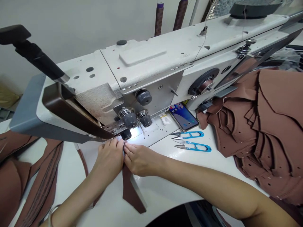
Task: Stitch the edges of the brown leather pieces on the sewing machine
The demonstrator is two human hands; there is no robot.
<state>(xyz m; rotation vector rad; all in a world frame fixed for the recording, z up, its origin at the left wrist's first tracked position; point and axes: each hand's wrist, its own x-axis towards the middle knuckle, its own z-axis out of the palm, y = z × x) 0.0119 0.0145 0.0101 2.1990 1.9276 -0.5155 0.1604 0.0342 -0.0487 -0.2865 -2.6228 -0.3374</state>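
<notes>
Beneath the head of a white sewing machine, my left hand and my right hand lie side by side, nearly touching. Between them runs a brown leather piece, its tail hanging toward the front edge of the table. My left hand has its fingers pressed together on the leather just before the lit needle area. The fingers of my right hand are curled, pinching the same piece from the right. The needle and the fingertips' exact contact are partly hidden by the machine head.
Blue thread snips and a phone lie right of my hands. Brown leather pieces are piled at the right and left. Thread spools stand behind the machine. A black lever arm rises at the upper left.
</notes>
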